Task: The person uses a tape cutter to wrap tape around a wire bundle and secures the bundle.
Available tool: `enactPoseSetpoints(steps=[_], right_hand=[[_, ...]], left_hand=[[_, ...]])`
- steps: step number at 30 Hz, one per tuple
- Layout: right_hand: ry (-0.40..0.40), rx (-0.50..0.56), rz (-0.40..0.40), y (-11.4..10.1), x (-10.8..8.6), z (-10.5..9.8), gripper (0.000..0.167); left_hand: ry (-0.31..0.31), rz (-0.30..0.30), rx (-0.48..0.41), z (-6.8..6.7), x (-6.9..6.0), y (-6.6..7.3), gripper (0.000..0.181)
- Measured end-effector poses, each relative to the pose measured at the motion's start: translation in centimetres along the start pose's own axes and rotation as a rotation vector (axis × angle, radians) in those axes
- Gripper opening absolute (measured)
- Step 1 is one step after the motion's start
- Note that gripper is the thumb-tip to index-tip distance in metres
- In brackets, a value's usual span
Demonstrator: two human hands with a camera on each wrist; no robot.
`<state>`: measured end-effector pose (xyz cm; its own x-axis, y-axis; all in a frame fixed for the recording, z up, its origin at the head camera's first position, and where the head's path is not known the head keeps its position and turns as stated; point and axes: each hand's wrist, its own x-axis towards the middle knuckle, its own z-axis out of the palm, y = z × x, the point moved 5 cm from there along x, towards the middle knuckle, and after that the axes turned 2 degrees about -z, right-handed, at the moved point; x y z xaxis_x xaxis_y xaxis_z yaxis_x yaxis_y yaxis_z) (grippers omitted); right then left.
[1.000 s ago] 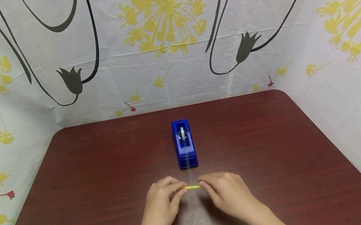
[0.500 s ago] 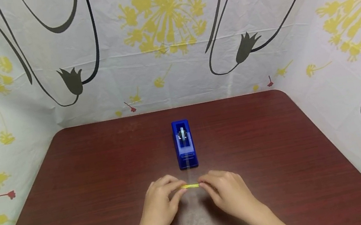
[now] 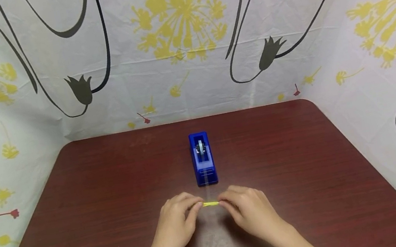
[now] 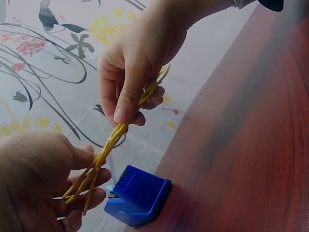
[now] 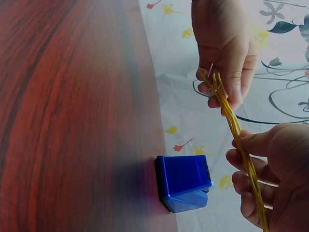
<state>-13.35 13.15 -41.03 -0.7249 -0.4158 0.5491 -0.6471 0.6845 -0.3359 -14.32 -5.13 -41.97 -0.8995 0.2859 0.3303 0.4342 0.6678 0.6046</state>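
Both hands hold a bundle of thin yellow strands [image 3: 210, 203], stretched sideways between them above the table. My left hand [image 3: 177, 223] pinches one end between thumb and fingers; in the left wrist view several loose strand ends [image 4: 86, 188] fan out over its fingers. The right hand [image 3: 250, 211] pinches the other part, its thumb lying along the bundle [image 5: 235, 128] in the right wrist view. Just beyond the hands stands a blue tape dispenser [image 3: 206, 176] with a small tape roll [image 3: 200, 147]. A faint clear strip [image 3: 208, 192] runs from it toward the bundle; whether it touches cannot be told.
The dark red-brown tabletop [image 3: 112, 177] has rounded far corners. White cloth [image 3: 118, 93] with yellow flowers and dark stems hangs behind and at both sides. The dispenser's toothed cutting edge [image 4: 121, 176] faces the hands.
The left thumb and fingertips have shifted slightly on the bundle. The bundle has risen a little in the head view. The right hand and the dispenser stay nearly in place.
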Motion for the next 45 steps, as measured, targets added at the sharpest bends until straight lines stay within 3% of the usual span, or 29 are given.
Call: enactPoseSetpoints(steps=[8, 18, 28, 33, 45], right_hand=[[0.012, 0.014, -0.026, -0.08, 0.03, -0.06, 0.006], [-0.011, 0.023, -0.031, -0.14, 0.16, -0.06, 0.005], [-0.005, 0.004, -0.03, -0.15, 0.31, -0.12, 0.006], [-0.017, -0.018, -0.032, -0.25, 0.38, -0.13, 0.009], [-0.145, -0.042, 0.076, -0.22, 0.57, 0.19, 0.006]], left_hand=[[-0.029, 0.007, 0.089, 0.24, 0.13, 0.05, 0.01], [-0.053, 0.027, 0.12, 0.14, 0.43, 0.27, 0.008], [-0.016, 0.053, 0.077, -0.09, 0.5, 0.2, 0.01], [0.007, 0.035, 0.058, -0.11, 0.39, 0.1, 0.009], [0.067, 0.052, 0.05, -0.2, 0.3, 0.17, 0.009]])
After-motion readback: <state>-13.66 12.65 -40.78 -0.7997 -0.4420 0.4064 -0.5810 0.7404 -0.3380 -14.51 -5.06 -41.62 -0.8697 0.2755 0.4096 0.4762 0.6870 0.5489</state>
